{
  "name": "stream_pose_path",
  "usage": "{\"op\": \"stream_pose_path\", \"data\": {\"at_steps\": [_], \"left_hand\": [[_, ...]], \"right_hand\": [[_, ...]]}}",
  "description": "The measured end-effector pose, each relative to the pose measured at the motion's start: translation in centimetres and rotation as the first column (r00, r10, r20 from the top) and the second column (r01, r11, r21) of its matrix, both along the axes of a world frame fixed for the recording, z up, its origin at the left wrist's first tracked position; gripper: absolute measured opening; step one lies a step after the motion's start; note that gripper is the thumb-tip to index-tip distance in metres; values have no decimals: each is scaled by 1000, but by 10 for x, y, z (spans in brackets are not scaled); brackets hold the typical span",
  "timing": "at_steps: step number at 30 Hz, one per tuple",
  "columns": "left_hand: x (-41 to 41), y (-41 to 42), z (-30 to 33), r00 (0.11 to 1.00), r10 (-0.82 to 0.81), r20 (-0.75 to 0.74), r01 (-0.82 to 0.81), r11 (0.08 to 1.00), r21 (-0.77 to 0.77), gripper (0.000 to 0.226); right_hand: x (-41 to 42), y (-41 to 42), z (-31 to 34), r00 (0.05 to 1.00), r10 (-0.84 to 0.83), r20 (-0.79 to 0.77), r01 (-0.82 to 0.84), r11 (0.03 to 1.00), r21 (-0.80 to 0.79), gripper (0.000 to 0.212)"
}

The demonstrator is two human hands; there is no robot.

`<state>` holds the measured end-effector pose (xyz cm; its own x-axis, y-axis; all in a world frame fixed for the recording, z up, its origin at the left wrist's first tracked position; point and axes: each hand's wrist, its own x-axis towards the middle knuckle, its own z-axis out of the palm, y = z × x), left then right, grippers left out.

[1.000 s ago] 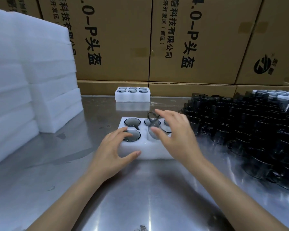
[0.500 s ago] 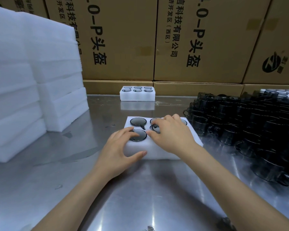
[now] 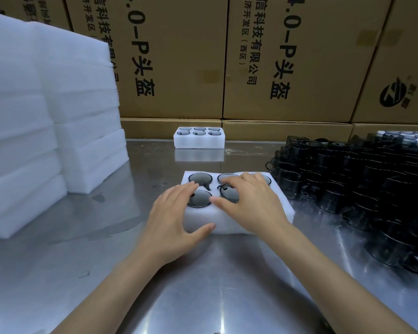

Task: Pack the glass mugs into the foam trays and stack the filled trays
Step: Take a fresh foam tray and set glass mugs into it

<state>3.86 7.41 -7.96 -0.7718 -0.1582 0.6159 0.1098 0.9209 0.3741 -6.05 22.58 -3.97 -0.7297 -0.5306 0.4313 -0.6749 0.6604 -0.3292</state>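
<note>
Here, in the head view, the right hand [image 3: 251, 203] has come down onto the near tray [image 3: 229, 225]: a second ago it held a mug above the middle front cell, and that mug [image 3: 229, 192] now sits sunk in the foam, the fingers spread flat over it and pressing, gripping nothing. The left hand [image 3: 176, 220] stays on the tray's left front corner, fingers loosely extended over the top, thumb against the front wall. Five cells show mugs; the right front cell is hidden by the hand, so whether the tray is full cannot be told. Behind stands a filled tray [image 3: 199, 138], the likely base for stacking. Loose mugs [image 3: 362, 186] crowd the right, just beside the tray; foam stacks [image 3: 46, 116] rise at left, cartons [image 3: 179, 56] behind.
</note>
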Motion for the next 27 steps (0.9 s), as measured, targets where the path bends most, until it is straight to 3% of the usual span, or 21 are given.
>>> {"op": "stream_pose_path", "data": {"at_steps": [3, 9, 15, 27], "left_hand": [[0, 11, 4, 997, -63, -45, 58, 994, -94, 78], [3, 22, 2, 992, -101, 70, 116, 960, -253, 80], [4, 19, 0, 991, -73, 110, 105, 941, -320, 73], [0, 36, 7, 999, -5, 53, 21, 957, -290, 58]], "right_hand": [[1, 1, 1, 1000, 18, 2, -18, 1000, -24, 56], [4, 19, 8, 988, 156, -1, -156, 986, -54, 52], [8, 36, -2, 979, 181, 94, -197, 962, 191, 67], [9, 34, -8, 987, 160, 24, -160, 941, 297, 66]]}}
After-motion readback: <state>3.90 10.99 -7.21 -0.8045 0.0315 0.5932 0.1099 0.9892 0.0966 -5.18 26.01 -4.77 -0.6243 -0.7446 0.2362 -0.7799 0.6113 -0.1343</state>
